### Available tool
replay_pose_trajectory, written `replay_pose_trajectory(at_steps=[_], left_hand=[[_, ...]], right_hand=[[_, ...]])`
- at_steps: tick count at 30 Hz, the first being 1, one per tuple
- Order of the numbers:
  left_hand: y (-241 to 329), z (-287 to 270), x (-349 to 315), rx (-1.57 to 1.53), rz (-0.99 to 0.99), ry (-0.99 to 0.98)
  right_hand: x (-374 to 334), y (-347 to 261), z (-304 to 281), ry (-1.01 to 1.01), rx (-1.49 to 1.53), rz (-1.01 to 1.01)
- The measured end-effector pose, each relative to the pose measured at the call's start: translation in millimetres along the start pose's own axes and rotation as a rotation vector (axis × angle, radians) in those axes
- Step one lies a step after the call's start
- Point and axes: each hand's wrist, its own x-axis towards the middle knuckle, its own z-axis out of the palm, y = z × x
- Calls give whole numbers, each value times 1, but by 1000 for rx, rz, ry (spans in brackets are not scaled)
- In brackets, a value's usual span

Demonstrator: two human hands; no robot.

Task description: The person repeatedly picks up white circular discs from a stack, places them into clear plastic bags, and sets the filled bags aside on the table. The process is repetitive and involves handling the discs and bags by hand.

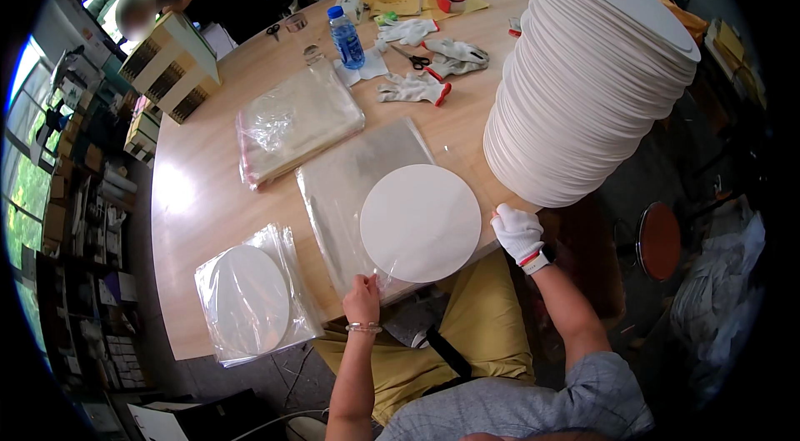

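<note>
Ideally, you're keeping the white disc [421, 223] flat as your left hand [362, 301] is pinching the clear plastic bag [335, 212] edge, your gloved right hand [517, 233] sitting curled, contents unclear.

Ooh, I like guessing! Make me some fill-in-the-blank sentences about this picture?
1. The worn glove covers the person's ____ hand.
2. The cap on the bottle is coloured ____.
3. The plastic-covered disc lies to the ____ of the left hand.
4. The tall stack of discs is coloured ____.
Missing words: right; blue; left; white.
</note>
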Motion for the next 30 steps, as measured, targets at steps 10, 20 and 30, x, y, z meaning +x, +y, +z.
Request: replay_pose_trajectory(at_steps=[10,20,30], left_hand=[[19,-11,8,193,-106,-123],[59,-13,-7,369,485,-23],[68,45,-87,-1488,-584,-445]], right_hand=[[-1,4,8,6,-112,-63],[-21,-15,-14,-144,-4,-417],[-17,3,-10,-155,71,-459]])
